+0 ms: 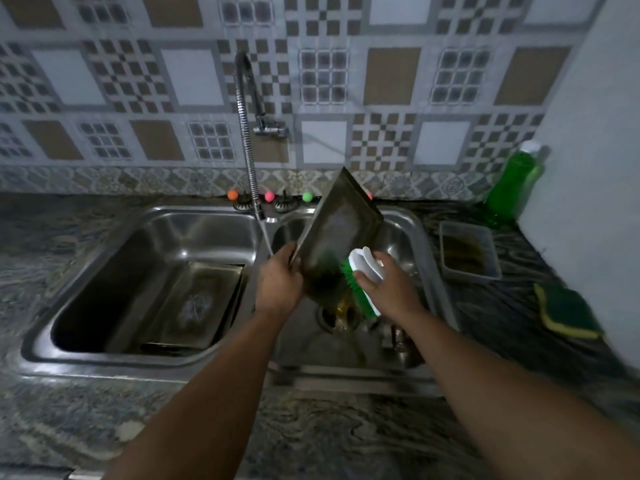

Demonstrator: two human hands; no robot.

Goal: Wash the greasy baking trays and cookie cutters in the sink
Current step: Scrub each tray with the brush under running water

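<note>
Centre frame I see my left hand (280, 285) gripping a dark greasy rectangular metal baking tray (337, 233) by its edge, tilted over the right steel sink basin (420, 237), my right hand (388, 289) curled round a white-handled green-bristled scrub brush (360, 277) touching the tray's lower face, second metal tray (197, 303) lying in the left basin (114, 271), mid-left.

The scene is dim and soft all over, with a bluish cast on the tiled wall (346, 81) and pale glints on the steel sink (194, 233), so light seems to fall from above. Wide-angle bending bows the counter (69, 427) at the edges, and the lower corners smear. The left basin's depths are too dark to read.
</note>
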